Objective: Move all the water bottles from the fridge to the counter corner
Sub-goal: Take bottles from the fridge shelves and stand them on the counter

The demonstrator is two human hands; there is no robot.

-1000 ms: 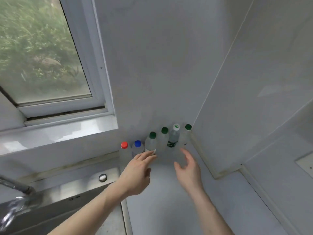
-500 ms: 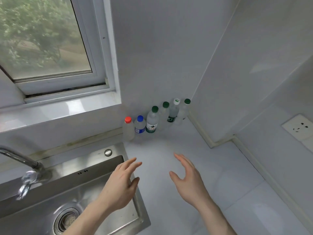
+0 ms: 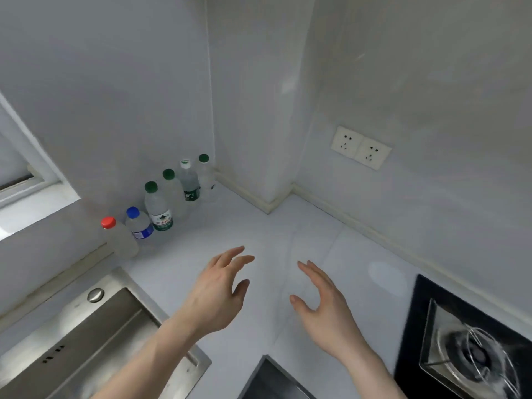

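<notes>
Hovering hands [image 3: 273,295], green-labelled bottles [image 3: 159,208], writing unreadable

home kitchen | steel sink [image 3: 95,338] | gas hob [image 3: 472,352] | tiled counter [image 3: 288,234]

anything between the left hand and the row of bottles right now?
No. In the head view only bare white counter lies between the left hand and the row of bottles. The hand is open and touches none of them.
</notes>
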